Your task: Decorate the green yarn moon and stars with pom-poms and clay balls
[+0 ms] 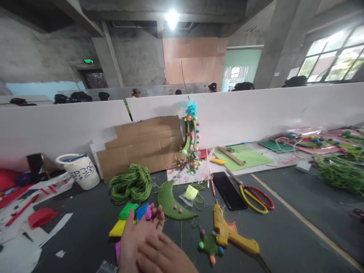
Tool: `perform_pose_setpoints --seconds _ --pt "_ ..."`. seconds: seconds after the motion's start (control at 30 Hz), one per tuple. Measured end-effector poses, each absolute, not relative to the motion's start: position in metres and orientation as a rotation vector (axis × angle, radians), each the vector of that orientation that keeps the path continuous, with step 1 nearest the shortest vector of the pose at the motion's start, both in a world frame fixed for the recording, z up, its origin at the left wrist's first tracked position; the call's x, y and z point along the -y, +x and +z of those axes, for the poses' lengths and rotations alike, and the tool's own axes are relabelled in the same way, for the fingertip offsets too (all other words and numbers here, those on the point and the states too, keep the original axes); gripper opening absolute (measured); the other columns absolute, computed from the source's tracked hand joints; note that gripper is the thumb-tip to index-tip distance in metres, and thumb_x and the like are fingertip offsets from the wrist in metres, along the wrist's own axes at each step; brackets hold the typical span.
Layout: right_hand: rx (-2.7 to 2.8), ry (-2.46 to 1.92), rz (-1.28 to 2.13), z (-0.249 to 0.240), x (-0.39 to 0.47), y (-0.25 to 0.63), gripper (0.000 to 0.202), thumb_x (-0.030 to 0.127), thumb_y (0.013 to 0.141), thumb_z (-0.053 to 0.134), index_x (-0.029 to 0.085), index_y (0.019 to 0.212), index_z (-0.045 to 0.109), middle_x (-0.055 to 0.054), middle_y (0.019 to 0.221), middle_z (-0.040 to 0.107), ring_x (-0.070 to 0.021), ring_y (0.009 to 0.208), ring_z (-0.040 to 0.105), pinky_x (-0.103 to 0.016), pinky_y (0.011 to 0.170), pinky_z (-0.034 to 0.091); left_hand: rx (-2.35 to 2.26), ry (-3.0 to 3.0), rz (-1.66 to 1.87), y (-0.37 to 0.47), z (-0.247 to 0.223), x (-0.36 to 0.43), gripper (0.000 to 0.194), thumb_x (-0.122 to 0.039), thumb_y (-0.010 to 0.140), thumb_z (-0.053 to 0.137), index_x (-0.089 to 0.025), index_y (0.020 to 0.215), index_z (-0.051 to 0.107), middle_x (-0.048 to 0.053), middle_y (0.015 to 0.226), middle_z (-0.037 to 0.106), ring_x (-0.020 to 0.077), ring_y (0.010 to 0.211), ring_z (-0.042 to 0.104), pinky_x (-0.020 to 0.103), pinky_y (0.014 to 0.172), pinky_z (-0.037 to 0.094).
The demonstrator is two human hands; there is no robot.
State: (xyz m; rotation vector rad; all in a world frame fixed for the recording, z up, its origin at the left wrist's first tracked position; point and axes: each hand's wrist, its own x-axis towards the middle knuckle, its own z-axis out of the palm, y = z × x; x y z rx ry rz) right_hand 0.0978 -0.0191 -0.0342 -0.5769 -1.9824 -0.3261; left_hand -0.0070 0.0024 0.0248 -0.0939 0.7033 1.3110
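Note:
My left hand (136, 235) is turned palm up, and its curled fingers hold a small lump of pink clay (149, 212). Across the left palm lies my right hand (166, 254), flat with fingers stretched out; whatever may be between the palms is hidden. Just beyond the fingertips is a green felt crescent moon (173, 201) bearing two purple balls. Clay packs in green (128, 211), blue (142, 211) and yellow (121, 228) sit beside the left hand. To the right are a green star (209, 244) with coloured balls on its points and a yellow glue gun (234, 235).
Green yarn (132, 184) lies before a cardboard sheet (142, 142). A decorated moon ornament (191, 140) hangs at the white partition (241, 113). Phone (229, 191), scissors (257, 199) and pale yellow clay (191, 192) are on the table. A white bucket (87, 176) stands left.

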Motion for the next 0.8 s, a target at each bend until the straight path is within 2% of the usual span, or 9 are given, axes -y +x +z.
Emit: perform_pose_setpoints --seconds 0.07,0.17,0.27,0.33,0.47,0.57,0.67,0.73,0.8 --pt "2.001 -0.612 -0.338 -0.036 0.019 0.096 0.029 0.029 0.097 0.035 0.017 0.112 0.058 0.003 0.113 0.065 -0.0135 0.116 0.049 -0.03 0.111 0.022 -0.714 -0.052 1.292 -0.008 0.024 -0.001 0.039 -0.046 0.085 0.042 -0.011 0.094 0.059 0.014 0.087 0.065 0.0226 0.081 0.065 0.038 0.07 0.055" --pt "2.046 -0.672 -0.342 -0.042 0.017 0.097 0.03 0.027 0.097 0.035 0.014 0.112 0.057 -0.002 0.111 0.067 -0.0167 0.117 0.05 -0.035 0.11 0.026 -0.731 0.005 1.284 -0.009 0.024 0.0 0.038 -0.045 0.086 0.039 -0.015 0.097 0.06 0.014 0.091 0.065 0.023 0.082 0.065 0.041 0.072 0.054" --pt "2.073 -0.594 -0.35 -0.047 0.017 0.096 0.024 0.027 0.096 0.038 0.018 0.107 0.058 -0.001 0.104 0.069 -0.0155 0.113 0.054 -0.034 0.107 0.032 -0.721 -0.022 1.31 -0.01 0.022 -0.002 0.04 -0.046 0.086 0.039 -0.013 0.092 0.06 0.014 0.088 0.064 0.0232 0.083 0.064 0.04 0.073 0.054" --pt "2.095 -0.58 -0.356 -0.048 0.019 0.093 0.025 0.028 0.096 0.039 0.02 0.111 0.057 0.0 0.109 0.067 -0.0156 0.115 0.052 -0.032 0.105 0.035 -0.716 -0.049 1.288 -0.009 0.022 -0.003 0.04 -0.045 0.086 0.039 -0.01 0.089 0.059 0.014 0.084 0.063 0.0227 0.081 0.065 0.039 0.074 0.054" --pt "2.048 -0.692 -0.338 -0.047 0.019 0.093 0.03 0.027 0.096 0.036 0.013 0.114 0.056 -0.004 0.114 0.065 -0.0187 0.118 0.05 -0.036 0.107 0.031 -0.736 -0.029 1.24 -0.004 0.022 -0.002 0.037 -0.043 0.087 0.039 -0.012 0.094 0.059 0.014 0.086 0.064 0.024 0.083 0.065 0.041 0.074 0.053" --pt "2.048 -0.623 -0.347 -0.048 0.019 0.092 0.024 0.026 0.095 0.038 0.016 0.106 0.058 -0.002 0.103 0.069 -0.0166 0.111 0.055 -0.034 0.106 0.033 -0.735 -0.043 1.295 -0.005 0.022 -0.002 0.039 -0.046 0.086 0.038 -0.013 0.092 0.059 0.013 0.086 0.064 0.0233 0.084 0.064 0.037 0.073 0.053" --pt "2.076 -0.597 -0.361 -0.048 0.022 0.087 0.024 0.03 0.096 0.039 0.021 0.108 0.057 0.002 0.108 0.068 -0.0148 0.113 0.053 -0.031 0.105 0.035 -0.728 -0.043 1.29 -0.007 0.019 -0.004 0.035 -0.043 0.085 0.045 -0.011 0.089 0.059 0.012 0.079 0.064 0.0234 0.081 0.065 0.037 0.076 0.052" --pt "2.042 -0.664 -0.344 -0.048 0.022 0.086 0.028 0.03 0.097 0.036 0.019 0.112 0.057 0.001 0.112 0.066 -0.016 0.115 0.051 -0.033 0.107 0.033 -0.713 -0.025 1.267 -0.009 0.016 -0.004 0.032 -0.041 0.083 0.05 -0.011 0.091 0.059 0.013 0.08 0.065 0.024 0.082 0.064 0.037 0.077 0.052" --pt "1.986 -0.7 -0.326 -0.047 0.021 0.087 0.029 0.027 0.097 0.034 0.016 0.109 0.058 -0.002 0.108 0.068 -0.0168 0.112 0.054 -0.035 0.108 0.03 -0.695 -0.013 1.272 -0.01 0.015 -0.004 0.036 -0.044 0.082 0.049 -0.012 0.095 0.059 0.014 0.086 0.066 0.0243 0.083 0.064 0.038 0.074 0.052"
